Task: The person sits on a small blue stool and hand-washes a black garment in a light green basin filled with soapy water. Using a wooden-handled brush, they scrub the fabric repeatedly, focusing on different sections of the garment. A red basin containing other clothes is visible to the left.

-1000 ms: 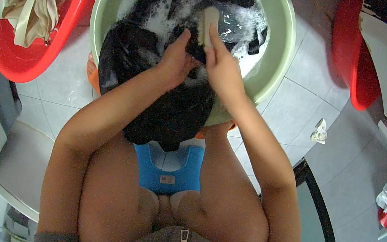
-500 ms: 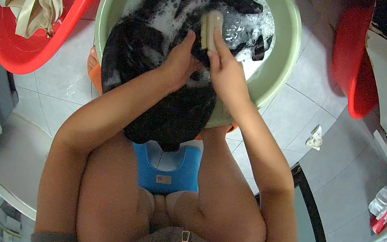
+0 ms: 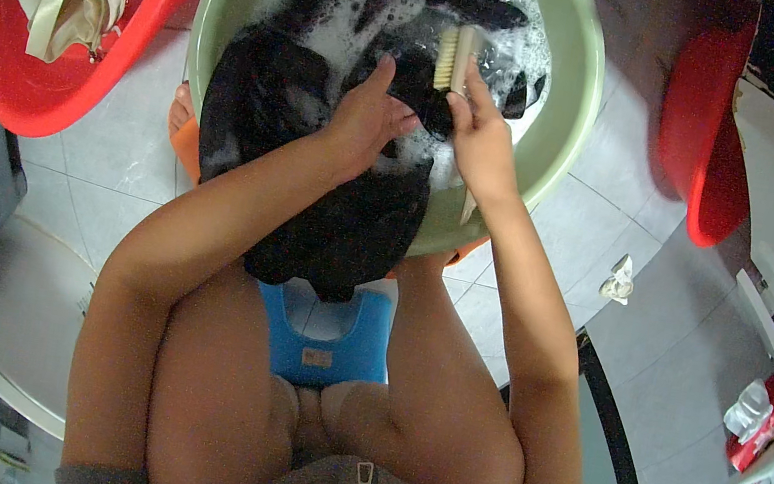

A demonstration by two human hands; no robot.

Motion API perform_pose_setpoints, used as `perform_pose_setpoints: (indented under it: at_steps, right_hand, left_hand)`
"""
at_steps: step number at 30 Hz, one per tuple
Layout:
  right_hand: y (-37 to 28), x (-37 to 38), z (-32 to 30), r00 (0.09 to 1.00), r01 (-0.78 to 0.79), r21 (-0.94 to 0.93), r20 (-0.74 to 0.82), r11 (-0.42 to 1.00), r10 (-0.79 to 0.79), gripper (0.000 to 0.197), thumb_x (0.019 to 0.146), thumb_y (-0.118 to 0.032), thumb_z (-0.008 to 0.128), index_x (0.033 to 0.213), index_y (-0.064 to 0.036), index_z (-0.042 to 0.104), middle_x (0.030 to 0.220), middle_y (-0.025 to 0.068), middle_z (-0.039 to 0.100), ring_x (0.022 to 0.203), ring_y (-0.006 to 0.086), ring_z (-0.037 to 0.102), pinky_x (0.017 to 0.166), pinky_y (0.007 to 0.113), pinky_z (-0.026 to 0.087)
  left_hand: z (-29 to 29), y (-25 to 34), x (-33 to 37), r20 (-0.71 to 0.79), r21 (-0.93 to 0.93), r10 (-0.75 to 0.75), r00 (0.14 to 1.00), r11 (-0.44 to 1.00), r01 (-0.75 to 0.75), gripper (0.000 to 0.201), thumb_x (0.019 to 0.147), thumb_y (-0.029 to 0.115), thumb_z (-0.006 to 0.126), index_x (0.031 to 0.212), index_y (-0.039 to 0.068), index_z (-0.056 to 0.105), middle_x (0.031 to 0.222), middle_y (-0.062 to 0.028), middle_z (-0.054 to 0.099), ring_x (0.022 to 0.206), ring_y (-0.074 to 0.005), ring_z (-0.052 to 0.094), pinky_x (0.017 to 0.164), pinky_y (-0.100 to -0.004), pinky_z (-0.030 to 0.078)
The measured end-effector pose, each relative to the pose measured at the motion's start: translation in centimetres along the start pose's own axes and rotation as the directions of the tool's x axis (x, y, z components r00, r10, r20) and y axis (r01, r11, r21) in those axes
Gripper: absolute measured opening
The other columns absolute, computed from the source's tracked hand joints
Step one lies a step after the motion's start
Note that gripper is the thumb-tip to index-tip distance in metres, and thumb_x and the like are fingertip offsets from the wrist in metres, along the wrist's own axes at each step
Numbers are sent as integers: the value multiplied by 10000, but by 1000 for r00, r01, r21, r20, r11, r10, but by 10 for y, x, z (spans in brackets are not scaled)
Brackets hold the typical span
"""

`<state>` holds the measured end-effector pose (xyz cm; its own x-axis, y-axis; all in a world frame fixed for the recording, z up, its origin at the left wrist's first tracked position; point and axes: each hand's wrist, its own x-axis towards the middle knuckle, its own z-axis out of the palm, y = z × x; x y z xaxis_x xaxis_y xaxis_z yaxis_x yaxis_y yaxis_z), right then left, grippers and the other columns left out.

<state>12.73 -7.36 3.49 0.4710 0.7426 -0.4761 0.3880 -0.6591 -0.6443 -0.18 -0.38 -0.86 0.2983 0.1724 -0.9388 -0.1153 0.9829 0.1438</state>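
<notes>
Gray tiles with thin joints pave the floor (image 3: 123, 150), where a round, light-green basin (image 3: 574, 99) stands at center, a red tub (image 3: 30, 99) to its left. An orange slipper (image 3: 186, 149) rests just beside the basin, and a blue stool (image 3: 302, 360) sits on its near side. At right, apart from the basin, lies a crumpled white scrap (image 3: 618, 279), possibly tissue.

You can read no words, numbers or signs here. You have a small pale label (image 3: 316, 358) on the blue stool (image 3: 287, 355), below its curved cut-out, its marks too small to make out.
</notes>
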Motion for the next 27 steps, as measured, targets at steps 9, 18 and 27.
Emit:
perform_pose_setpoints:
  at_steps: [9,18,27]
  right_hand:
    - [-6,-76,-31,974,-213,269,129,939,184,509,928,-87,490,1413,-132,342,1372,173,438,1260,237,428,1008,307,348]
    - [-7,2,-25,991,24,-227,-126,974,-54,474,922,-217,506,1378,-248,380,769,268,609,755,453,598,656,515,475]
    - [-13,-33,-23,1000,8,111,17,994,-10,450,947,-180,467,1380,-95,379,1269,225,511,1179,317,511,936,341,423]
  left_hand:
    - [14,-14,-3,90,614,57,994,783,-100,408,797,304,680,883,-92,628,816,-136,664,730,-214,628,679,-344,476]
    - [7,7,-42,61,563,74,995,821,-95,228,836,172,625,977,-6,622,846,-88,645,703,-210,596,661,-356,473]
    - [0,3,-45,117,467,154,981,863,-191,292,844,131,609,1109,16,564,961,-72,631,827,-205,603,709,-356,493]
